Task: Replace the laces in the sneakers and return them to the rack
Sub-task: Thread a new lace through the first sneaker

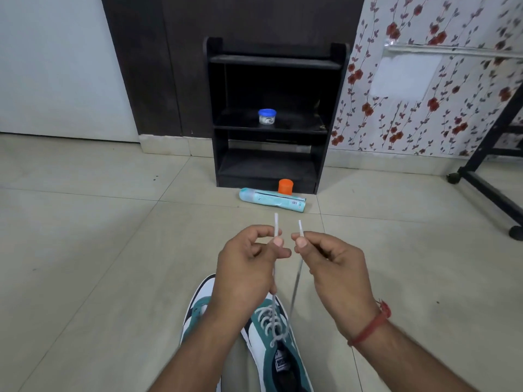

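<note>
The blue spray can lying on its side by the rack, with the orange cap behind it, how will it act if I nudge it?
The spray can is a smooth cylinder lying flat on floor tiles, so it will probably roll if pushed sideways. Pushed along its length, it would more likely slide. The orange cap stands upright and squat, so it seems unlikely to tip.

Green-and-white sneakers (271,335) on the floor tiles, white lace (274,304) threaded, both ends taut upward; black rack (271,117) beyond.

left sneaker (198,315): mostly behind left forearm | right sneaker (278,349): heel cut by bottom edge
</note>
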